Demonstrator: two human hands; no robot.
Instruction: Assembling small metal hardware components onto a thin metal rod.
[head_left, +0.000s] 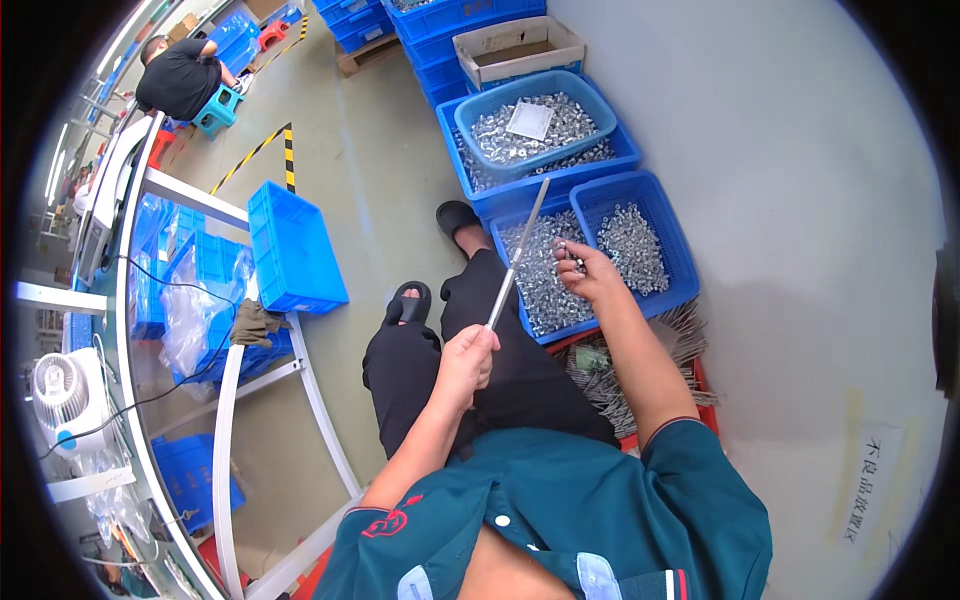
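Observation:
My left hand (468, 358) grips the lower end of a long thin metal rod (519, 250) that slants up toward the bins. My right hand (590, 272) hovers over a blue crate of small silver metal parts (545, 285) and pinches a few of those parts (570, 254) in its fingertips. A second blue crate (672, 240) with more silver parts sits just right of it. Both crates stand on the floor in front of my knees. I sit with dark trousers and black sandals (408, 300).
A blue basin of silver parts (535, 125) rests on another crate behind. Thin metal rods fill a red tray (690, 345) by my right arm. An upturned blue crate (292, 245) lies left, beside a workbench frame (225, 400) with a fan (60, 390). Another person (180, 75) sits far back.

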